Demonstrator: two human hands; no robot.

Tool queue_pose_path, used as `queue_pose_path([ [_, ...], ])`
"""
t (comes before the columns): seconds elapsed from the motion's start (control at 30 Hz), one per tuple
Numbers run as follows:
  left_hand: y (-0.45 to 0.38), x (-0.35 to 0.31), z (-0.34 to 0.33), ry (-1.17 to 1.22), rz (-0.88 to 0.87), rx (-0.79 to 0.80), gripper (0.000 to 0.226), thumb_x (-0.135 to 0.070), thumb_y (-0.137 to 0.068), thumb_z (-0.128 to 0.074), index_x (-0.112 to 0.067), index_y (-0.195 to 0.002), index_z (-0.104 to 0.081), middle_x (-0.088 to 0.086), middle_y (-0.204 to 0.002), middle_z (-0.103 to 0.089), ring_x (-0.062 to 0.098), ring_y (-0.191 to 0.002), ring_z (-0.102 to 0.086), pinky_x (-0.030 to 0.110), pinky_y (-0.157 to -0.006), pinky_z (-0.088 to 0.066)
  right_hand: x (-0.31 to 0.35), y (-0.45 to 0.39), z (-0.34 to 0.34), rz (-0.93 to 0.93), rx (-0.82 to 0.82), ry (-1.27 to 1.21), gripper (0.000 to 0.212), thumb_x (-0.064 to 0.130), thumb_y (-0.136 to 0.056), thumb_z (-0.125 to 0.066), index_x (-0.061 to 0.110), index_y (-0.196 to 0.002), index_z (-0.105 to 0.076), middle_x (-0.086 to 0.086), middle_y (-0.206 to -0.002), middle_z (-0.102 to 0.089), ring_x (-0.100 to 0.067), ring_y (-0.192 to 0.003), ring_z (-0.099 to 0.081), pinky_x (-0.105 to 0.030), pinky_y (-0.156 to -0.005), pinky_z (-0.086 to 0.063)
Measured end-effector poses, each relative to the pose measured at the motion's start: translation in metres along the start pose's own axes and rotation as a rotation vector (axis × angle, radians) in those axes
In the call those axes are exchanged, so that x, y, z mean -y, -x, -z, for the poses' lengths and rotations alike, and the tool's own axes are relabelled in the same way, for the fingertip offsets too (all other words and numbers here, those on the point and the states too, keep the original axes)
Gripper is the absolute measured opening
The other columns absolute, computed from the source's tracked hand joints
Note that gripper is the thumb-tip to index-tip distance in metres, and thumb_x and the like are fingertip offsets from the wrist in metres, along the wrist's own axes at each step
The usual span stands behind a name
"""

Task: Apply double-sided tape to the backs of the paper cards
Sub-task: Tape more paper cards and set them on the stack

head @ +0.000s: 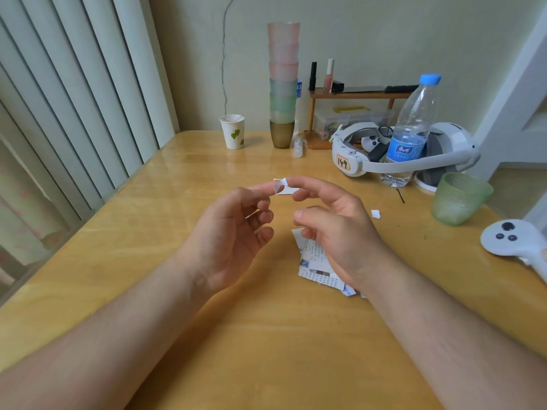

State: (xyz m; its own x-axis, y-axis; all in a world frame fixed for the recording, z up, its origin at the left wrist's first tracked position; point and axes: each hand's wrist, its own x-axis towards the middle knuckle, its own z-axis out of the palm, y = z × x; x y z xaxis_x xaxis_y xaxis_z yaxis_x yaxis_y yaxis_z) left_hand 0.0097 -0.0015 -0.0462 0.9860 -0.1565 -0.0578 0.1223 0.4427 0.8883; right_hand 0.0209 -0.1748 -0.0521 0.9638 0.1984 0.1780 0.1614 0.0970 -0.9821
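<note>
My left hand [233, 232] and my right hand [337, 229] are raised above the wooden table [207, 335], fingertips close together. A small curled white tape piece [280, 185] sits between the tip of my left thumb and the tip of my right forefinger, which touches it. My right thumb stays apart from it, lower down. A thin white sliver [251, 215] shows between my left hand's curled fingers; what it is cannot be told. A loose pile of printed paper cards [313, 261] lies on the table, partly hidden under my right hand.
A white paper scrap [375, 213] lies right of my hands. Farther back stand a water bottle [410, 134], a white headset [352, 156], a green glass [457, 199], a stack of cups [282, 84] and a paper cup [233, 131]. A white controller [512, 238] lies at the right edge.
</note>
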Motion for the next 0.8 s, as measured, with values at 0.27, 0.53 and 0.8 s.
queue_pose_path([
  [0.27, -0.004, 0.004, 0.002, 0.005, -0.024, 0.002, 0.021, -0.036, -0.080, -0.079, -0.020, -0.093, -0.082, -0.006, -0.081, -0.054, 0.009, -0.070, -0.053, 0.027, -0.068, -0.040, -0.002, 0.003, 0.004, 0.276, 0.007, 0.360, 0.058, 0.009, -0.082, -0.066, 0.057, -0.115, -0.071, 0.008, -0.116, -0.057, -0.008, -0.083, -0.059, -0.029, -0.079, -0.052],
  [0.53, -0.005, 0.004, 0.000, -0.047, -0.075, -0.083, 0.014, -0.019, -0.096, -0.070, -0.020, -0.088, -0.082, -0.003, -0.078, -0.052, 0.010, -0.070, -0.046, 0.026, -0.064, -0.038, -0.006, 0.001, 0.005, 0.309, -0.022, 0.429, 0.059, 0.005, -0.087, -0.066, 0.055, -0.116, -0.072, 0.009, -0.114, -0.057, -0.011, -0.081, -0.058, -0.023, -0.073, -0.050],
  [0.8, -0.006, 0.012, 0.002, -0.200, -0.132, -0.144, 0.018, -0.021, -0.100, -0.068, -0.019, -0.095, -0.085, -0.003, -0.077, -0.051, 0.010, -0.069, -0.043, 0.028, -0.066, -0.036, -0.007, -0.005, 0.007, 0.182, -0.192, 0.544, 0.035, 0.016, -0.091, -0.068, 0.041, -0.115, -0.074, 0.016, -0.103, -0.063, -0.007, -0.068, -0.055, -0.016, -0.074, -0.045],
])
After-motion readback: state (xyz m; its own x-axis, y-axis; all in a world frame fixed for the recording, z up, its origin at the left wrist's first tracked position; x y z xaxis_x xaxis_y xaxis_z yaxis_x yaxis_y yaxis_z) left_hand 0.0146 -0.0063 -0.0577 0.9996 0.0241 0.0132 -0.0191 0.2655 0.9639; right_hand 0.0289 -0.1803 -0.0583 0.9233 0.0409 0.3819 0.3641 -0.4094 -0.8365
